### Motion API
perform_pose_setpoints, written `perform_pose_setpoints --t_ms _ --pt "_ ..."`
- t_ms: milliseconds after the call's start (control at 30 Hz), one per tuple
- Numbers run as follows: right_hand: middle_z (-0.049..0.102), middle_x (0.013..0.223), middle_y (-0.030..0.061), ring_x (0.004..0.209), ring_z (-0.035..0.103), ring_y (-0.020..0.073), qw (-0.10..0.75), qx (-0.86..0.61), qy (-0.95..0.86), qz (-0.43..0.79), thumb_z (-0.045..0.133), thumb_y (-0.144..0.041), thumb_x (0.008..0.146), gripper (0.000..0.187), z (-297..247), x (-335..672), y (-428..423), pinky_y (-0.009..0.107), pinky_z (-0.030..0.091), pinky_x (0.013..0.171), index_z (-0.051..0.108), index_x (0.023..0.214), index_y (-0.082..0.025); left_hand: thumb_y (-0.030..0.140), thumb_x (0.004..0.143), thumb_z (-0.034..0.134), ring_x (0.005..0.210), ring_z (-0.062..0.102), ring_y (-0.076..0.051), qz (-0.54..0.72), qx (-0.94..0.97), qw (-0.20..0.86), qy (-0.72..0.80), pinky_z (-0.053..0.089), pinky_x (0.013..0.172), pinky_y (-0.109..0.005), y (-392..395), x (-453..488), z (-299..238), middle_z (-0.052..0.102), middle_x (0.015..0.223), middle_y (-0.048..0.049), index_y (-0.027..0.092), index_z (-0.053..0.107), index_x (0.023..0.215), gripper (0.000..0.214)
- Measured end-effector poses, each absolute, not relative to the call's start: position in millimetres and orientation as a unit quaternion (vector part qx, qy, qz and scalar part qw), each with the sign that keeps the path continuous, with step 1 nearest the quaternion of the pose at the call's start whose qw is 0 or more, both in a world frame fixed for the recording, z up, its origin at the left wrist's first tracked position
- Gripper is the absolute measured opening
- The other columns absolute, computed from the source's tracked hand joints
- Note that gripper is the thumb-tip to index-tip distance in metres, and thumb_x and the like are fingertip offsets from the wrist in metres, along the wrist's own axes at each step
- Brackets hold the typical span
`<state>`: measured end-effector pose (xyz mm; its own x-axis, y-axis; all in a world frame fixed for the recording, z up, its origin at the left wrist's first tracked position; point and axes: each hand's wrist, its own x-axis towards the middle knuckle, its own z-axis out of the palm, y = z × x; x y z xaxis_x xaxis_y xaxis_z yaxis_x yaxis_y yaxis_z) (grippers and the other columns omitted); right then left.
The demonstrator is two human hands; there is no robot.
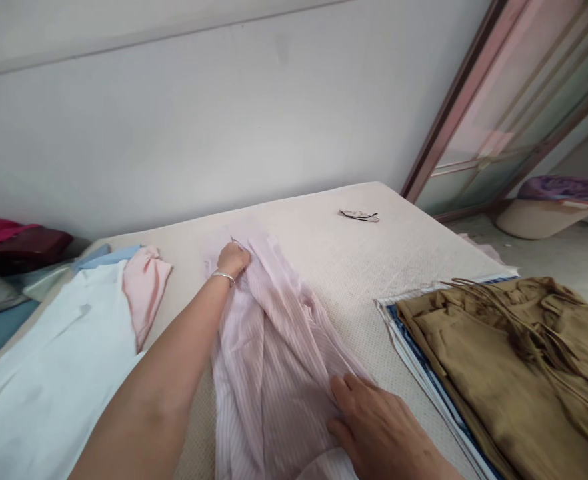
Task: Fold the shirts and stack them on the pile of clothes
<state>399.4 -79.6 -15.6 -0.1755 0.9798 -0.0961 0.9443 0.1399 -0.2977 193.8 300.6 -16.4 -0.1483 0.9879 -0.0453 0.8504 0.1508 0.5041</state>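
Observation:
A pale lilac garment [284, 360] with thin stripes lies lengthwise in front of me on the beige cover; whether it is a shirt or trousers I cannot tell. My left hand [234, 259], with a silver bracelet [223, 275] at the wrist, reaches to the far end and is closed on the cloth there. Nearer to me, my right hand [381, 423] rests on the right edge, its thumb apart from the fingers and the fingertips on top of the fabric. Soft folds run along the garment between both hands. Its near end passes out of view.
White clothing [69, 333] and a pink piece [145, 283] lie at left. A folded stack topped by brown trousers [479, 347] with drawstrings sits at right. Eyeglasses [359, 216] lie near the far corner. Beyond are a wall [254, 127], a sliding door and a bin [539, 217].

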Motion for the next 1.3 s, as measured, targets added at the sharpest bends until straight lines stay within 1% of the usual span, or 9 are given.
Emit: perform_pose_setpoints --t_ms 167,333,533,733,933,1033,1100,1167,1300 --pt "0.069 0.1 0.0057 0.091 0.069 0.0267 0.083 -0.633 -0.757 0.141 0.063 -0.015 0.081 0.028 -19.7 402.5 -82.5 0.038 0.051 0.073 0.059 0.108 -0.023 0.027 0.068 0.075 0.091 0.072 -0.043 0.18 0.6 0.164 0.762 0.051 0.07 -0.045 306.1 183.2 -10.3 0.074 0.09 -0.0284 0.014 0.072 0.085 0.022" --pt "0.069 0.102 0.0058 0.092 0.069 0.0266 0.094 -0.635 -0.758 0.114 0.063 -0.017 0.082 0.032 -23.5 402.6 -86.6 0.038 0.052 0.072 0.057 0.112 -0.025 0.03 0.069 0.077 0.103 0.069 -0.045 0.17 0.621 0.131 0.754 0.051 0.081 -0.05 295.7 180.7 -10.9 0.074 0.097 -0.0273 0.017 0.072 0.09 0.026" --pt "0.069 0.107 0.0074 0.099 0.069 0.0288 0.102 -0.635 -0.758 0.108 0.064 -0.018 0.081 0.038 -25.8 400.5 -88.8 0.04 0.055 0.077 0.054 0.117 -0.026 0.037 0.093 0.055 0.122 0.061 -0.039 0.215 0.709 0.038 0.671 0.044 0.102 -0.051 297.8 220.4 -9.6 0.067 0.121 -0.0249 0.016 0.065 0.117 0.033" --pt "0.068 0.101 0.0051 0.093 0.069 0.0274 0.071 -0.643 -0.748 0.15 0.062 -0.013 0.077 0.033 -23.5 400.8 -84.7 0.04 0.054 0.074 0.055 0.107 -0.026 0.029 0.078 0.073 0.111 0.066 -0.041 0.188 0.692 0.133 0.685 0.048 0.091 -0.048 334.6 253.7 -22.5 0.072 0.106 -0.0263 0.013 0.071 0.096 0.024" --pt "0.069 0.104 0.0061 0.096 0.067 0.0274 0.07 -0.644 -0.748 0.147 0.062 -0.014 0.076 0.033 -10.0 395.8 -85.0 0.039 0.051 0.079 0.056 0.107 -0.025 0.027 0.093 0.052 0.098 0.068 -0.028 0.229 0.691 0.14 0.671 0.049 0.086 -0.039 335.9 250.8 -21.5 0.074 0.098 -0.0162 0.017 0.069 0.097 0.02" --pt "0.069 0.094 0.0047 0.084 0.066 0.0232 0.072 -0.649 -0.734 0.185 0.058 -0.016 0.082 0.017 15.9 404.1 -76.3 0.034 0.046 0.071 0.058 0.098 -0.024 0.031 0.099 0.044 0.104 0.066 -0.027 0.227 0.728 0.121 0.636 0.047 0.094 -0.038 310.9 247.5 -17.2 0.072 0.102 -0.0138 0.019 0.067 0.099 0.026" --pt "0.067 0.084 0.0034 0.071 0.063 0.0189 0.081 -0.689 -0.693 0.199 0.049 -0.016 0.091 0.009 36.1 417.8 -67.4 0.031 0.039 0.063 0.056 0.09 -0.022 0.038 0.103 0.036 0.11 0.064 -0.028 0.196 0.783 0.096 0.583 0.046 0.099 -0.041 287.4 246.4 -22.0 0.07 0.109 -0.0154 0.018 0.065 0.103 0.035" --pt "0.066 0.079 0.0034 0.069 0.062 0.0177 0.102 -0.748 -0.633 0.174 0.042 -0.016 0.096 0.016 51.9 434.2 -58.6 0.03 0.035 0.06 0.057 0.091 -0.021 0.046 0.104 0.033 0.124 0.057 -0.032 0.158 0.835 0.062 0.523 0.041 0.107 -0.045 264.7 246.9 -31.8 0.065 0.124 -0.019 0.016 0.063 0.113 0.043" --pt "0.069 0.082 0.0036 0.074 0.064 0.0178 0.149 -0.798 -0.565 0.144 0.042 -0.017 0.096 0.019 64.0 453.4 -49.8 0.028 0.034 0.062 0.061 0.098 -0.02 0.052 0.103 0.034 0.148 0.033 -0.035 0.114 0.868 0.017 0.483 0.026 0.12 -0.054 243.2 250.9 -45.3 0.04 0.157 -0.0219 0.014 0.047 0.141 0.056"
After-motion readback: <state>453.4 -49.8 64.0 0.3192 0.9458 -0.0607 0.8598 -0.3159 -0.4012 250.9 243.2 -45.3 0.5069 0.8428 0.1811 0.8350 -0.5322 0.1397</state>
